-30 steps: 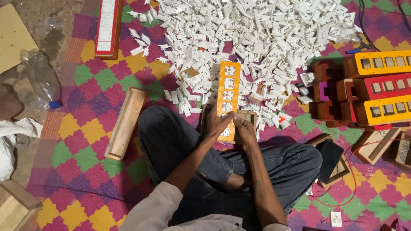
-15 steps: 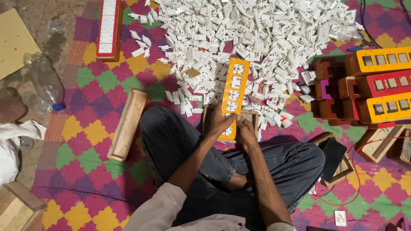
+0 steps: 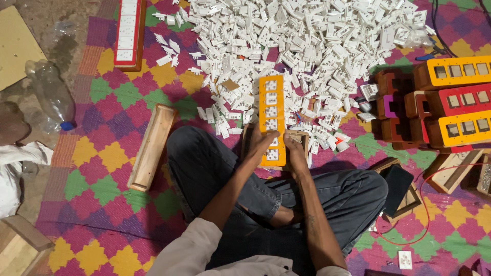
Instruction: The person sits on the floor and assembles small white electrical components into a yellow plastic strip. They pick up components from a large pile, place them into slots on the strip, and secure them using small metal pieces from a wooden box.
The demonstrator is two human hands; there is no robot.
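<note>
I sit cross-legged on a patterned mat (image 3: pixel 107 168). A long yellow switch panel (image 3: pixel 271 110) with several white sockets fitted in it lies in front of my knees, over a small wooden frame (image 3: pixel 302 137). My left hand (image 3: pixel 261 144) presses on the panel's near left part. My right hand (image 3: pixel 294 152) grips its near right edge. A large heap of white plastic sockets and switches (image 3: pixel 307 46) spreads just beyond the panel.
A wooden box frame (image 3: pixel 152 145) lies by my left knee. A red panel with white switches (image 3: pixel 128 31) sits far left. Stacked yellow and red panel boxes (image 3: pixel 452 102) stand right. A plastic bottle (image 3: pixel 51 94) lies on the floor. Dark tablet (image 3: pixel 397 181) by my right knee.
The yellow panel has swung from a slight tilt to nearly straight. Both hands stay on its near end, shifting slightly.
</note>
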